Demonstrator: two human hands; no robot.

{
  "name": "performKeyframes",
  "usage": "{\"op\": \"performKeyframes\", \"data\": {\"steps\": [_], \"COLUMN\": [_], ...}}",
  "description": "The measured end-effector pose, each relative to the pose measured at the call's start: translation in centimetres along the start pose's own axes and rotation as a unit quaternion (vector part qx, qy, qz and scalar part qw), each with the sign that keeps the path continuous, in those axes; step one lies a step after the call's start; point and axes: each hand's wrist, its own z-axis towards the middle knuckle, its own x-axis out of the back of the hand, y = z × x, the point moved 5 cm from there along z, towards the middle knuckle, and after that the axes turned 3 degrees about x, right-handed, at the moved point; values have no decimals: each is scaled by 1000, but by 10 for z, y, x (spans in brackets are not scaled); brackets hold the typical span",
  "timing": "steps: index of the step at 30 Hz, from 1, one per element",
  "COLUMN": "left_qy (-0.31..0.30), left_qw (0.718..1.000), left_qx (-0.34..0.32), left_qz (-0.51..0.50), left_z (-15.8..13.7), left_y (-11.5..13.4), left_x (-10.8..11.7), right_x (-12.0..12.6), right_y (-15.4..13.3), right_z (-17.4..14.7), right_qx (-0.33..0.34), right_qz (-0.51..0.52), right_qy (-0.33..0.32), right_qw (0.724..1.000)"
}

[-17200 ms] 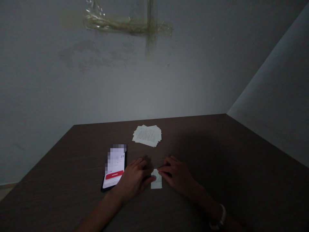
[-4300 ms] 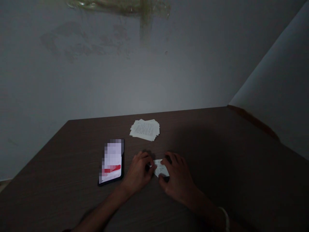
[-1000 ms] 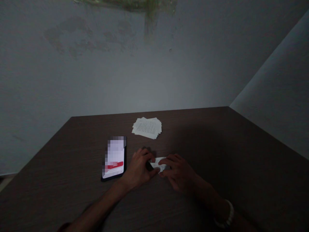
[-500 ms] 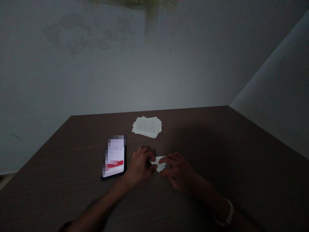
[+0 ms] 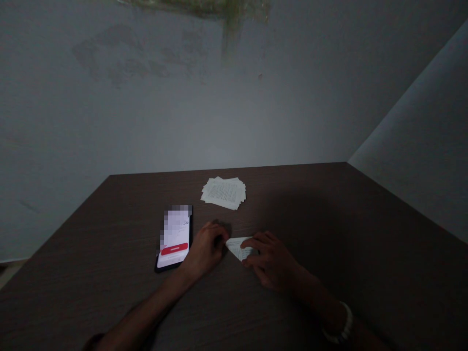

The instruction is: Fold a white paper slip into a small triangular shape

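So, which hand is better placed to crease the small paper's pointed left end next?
Probably the left hand: its fingertips are right by the pointed end of the small paper, though contact is unclear. The right hand has fingers over the paper's right part.

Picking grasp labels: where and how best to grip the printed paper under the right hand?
Likely a thumb-and-finger pinch at the left tip of the printed paper, coming from the left: it tapers to a point there, right at the left hand, while the right hand covers its right part.
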Motion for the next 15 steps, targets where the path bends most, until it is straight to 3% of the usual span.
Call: {"op": "performKeyframes", "data": {"steps": [9,15], "left_qy": [-85,-80], "left_qw": [978,968], "left_qx": [-125,-175], "left_qz": [142,158], "left_z": [-15,-20], "left_y": [15,17], "left_x": [2,3], "right_x": [3,3], "right_y": [4,7], "right_z": [1,0], "right_qx": [-18,-30], "right_qz": [-17,-41], "right_qy": [-7,-21], "right_qw": [1000,998]}}
